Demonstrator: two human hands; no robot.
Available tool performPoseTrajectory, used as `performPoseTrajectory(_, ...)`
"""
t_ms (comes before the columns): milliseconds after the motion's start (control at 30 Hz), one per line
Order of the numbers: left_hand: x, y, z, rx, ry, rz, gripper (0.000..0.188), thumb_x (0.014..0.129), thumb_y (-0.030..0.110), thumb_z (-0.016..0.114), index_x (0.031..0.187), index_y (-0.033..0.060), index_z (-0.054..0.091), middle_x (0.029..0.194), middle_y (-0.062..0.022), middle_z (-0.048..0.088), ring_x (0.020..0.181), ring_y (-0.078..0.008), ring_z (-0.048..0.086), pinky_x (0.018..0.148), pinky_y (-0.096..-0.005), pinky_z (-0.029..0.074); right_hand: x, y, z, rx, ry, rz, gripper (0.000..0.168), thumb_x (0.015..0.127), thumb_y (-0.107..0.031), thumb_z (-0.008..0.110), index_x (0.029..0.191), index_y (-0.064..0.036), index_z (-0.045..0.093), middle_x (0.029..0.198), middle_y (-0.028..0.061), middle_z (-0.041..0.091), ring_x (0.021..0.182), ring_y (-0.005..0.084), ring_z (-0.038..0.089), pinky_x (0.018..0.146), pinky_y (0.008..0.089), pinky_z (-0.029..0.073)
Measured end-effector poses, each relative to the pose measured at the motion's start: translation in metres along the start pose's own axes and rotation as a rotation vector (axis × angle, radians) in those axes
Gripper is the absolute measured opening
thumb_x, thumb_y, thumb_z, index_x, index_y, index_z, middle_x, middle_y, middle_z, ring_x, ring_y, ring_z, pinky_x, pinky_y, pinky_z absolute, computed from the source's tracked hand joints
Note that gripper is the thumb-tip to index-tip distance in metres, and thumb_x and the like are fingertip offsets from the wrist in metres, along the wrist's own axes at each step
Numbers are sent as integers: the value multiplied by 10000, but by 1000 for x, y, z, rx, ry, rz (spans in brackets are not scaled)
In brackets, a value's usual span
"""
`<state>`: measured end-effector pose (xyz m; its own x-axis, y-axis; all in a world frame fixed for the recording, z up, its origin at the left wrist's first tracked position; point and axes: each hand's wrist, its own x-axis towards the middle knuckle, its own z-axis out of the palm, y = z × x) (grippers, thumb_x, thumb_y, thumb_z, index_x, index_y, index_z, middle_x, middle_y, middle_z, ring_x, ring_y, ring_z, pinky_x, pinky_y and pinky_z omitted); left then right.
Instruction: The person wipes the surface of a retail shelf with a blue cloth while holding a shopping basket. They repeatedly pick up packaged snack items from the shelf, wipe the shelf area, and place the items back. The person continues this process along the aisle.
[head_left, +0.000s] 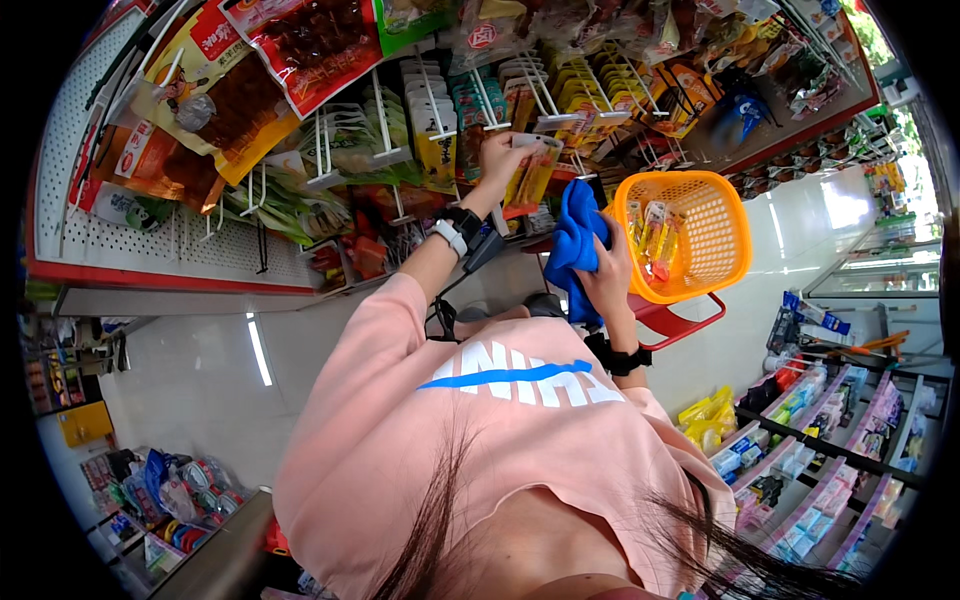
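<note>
Near the metal display hooks, my left hand grips the top of a small yellow-and-red snack packet. My right hand is closed on a crumpled blue cloth, beside the near left wall of an orange plastic basket. Several small yellow-and-red packets lie in the basket's left part. Rows of similar yellow packets hang on hooks just above and to the right of my left hand.
Large snack bags hang on the white perforated rack at the left. A red stool is under the basket. Divided shelves of small packaged goods stand at the lower right, with yellow plastic bags beside them.
</note>
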<state>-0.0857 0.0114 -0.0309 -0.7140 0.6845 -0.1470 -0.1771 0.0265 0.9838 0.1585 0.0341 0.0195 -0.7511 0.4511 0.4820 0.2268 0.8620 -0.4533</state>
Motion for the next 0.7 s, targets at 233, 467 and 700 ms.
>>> performPoseTrajectory(233,23,-4,13,52,136,51,172,796,151,723,904,18,709,817,-55,683,704,-106,608,639,-282,474,3,24,-3,-17,-90,-19,481,650,-144,768,1099,-51,622,1281,173,488,1124,374,512,908,423,460)
performPoseTrajectory(467,29,-8,17,74,97,177,202,852,145,667,983,-7,688,856,-49,665,770,-96,612,663,-265,460,12,46,-7,-9,-105,-37,490,645,-144,769,1104,-55,621,1285,166,483,1125,367,510,908,423,460)
performPoseTrajectory(700,38,-18,14,41,127,191,190,871,179,663,913,-2,700,770,-29,667,681,-81,590,603,-263,450,21,59,-7,18,-142,-58,494,664,-171,761,1126,-71,618,1289,167,473,1126,377,506,909,431,459)
